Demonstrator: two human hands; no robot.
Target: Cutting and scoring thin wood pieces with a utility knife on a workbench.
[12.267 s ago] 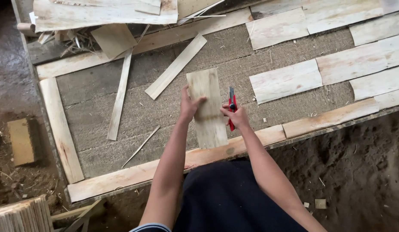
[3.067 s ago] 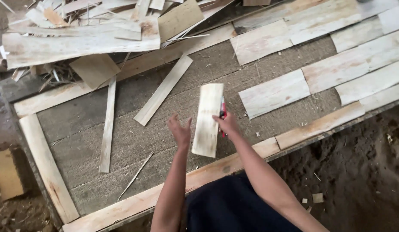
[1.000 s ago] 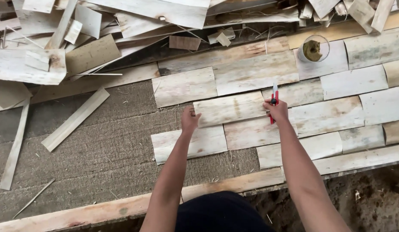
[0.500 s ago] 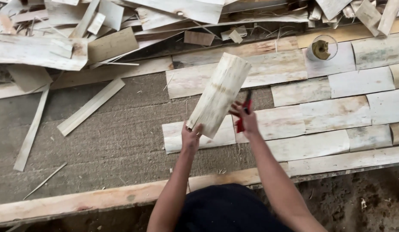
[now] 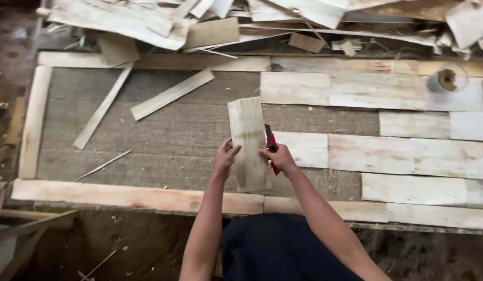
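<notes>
At mid-frame, a pale rectangular wooden veneer strip point(image 5: 247, 143) was gripped lengthwise by the left hand point(image 5: 225, 158) and right hand point(image 5: 278, 157), a red utility knife point(image 5: 271, 146) also clasped in the latter.

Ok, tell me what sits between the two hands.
In the head view, a pale wood strip stands lengthwise between the left hand and right hand, both gripping its edges; the right also holds a red cutter.
</notes>
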